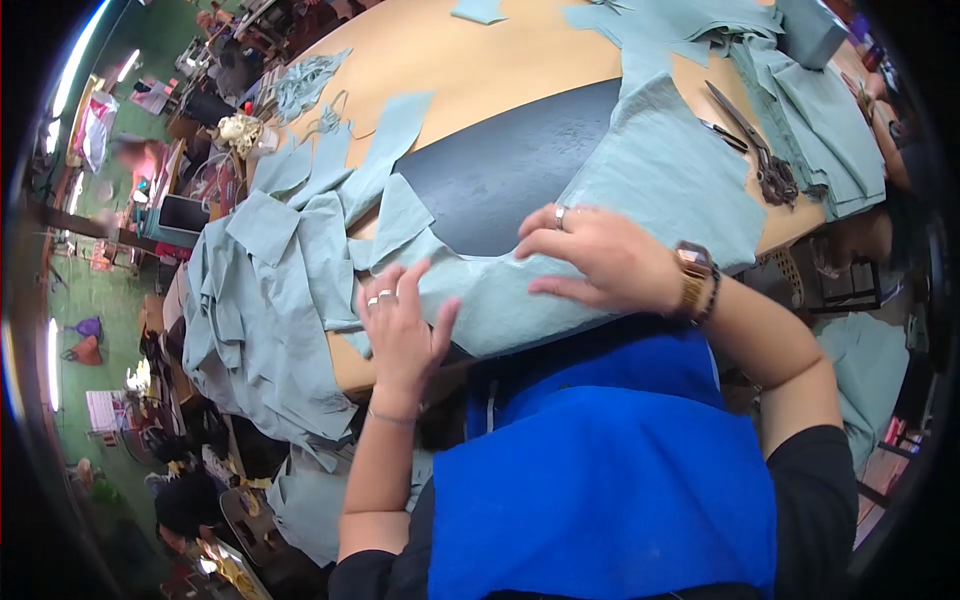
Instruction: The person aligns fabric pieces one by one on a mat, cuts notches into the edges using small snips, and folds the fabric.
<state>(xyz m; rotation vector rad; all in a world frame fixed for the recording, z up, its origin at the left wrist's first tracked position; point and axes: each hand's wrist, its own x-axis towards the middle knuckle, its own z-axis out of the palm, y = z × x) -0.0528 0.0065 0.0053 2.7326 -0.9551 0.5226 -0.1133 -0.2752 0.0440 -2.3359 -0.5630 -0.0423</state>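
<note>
A light green-blue cloth piece (pixel 680 160) with a curved inner edge lies over a dark sheet (pixel 510 160) at the near side of the table. My left hand (pixel 400 325) rests at the left part of this cloth, fingers spread. On the right, my right hand (pixel 605 260) is over the same cloth near the curved edge, its fingers apart and slightly bent. Neither hand grips anything that I can see. To the right of the cloth lie large metal scissors (pixel 765 165) and a dark pen-like tool (pixel 725 136).
Crumpled cloth (pixel 290 310) hangs over the table's left edge, with cut strips (pixel 390 150) beside it. Folded cloth (pixel 810 130) is stacked at the right, under a grey-green block (pixel 812 35). Bare tan tabletop (pixel 470 70) shows at the back. People and equipment are at the far left.
</note>
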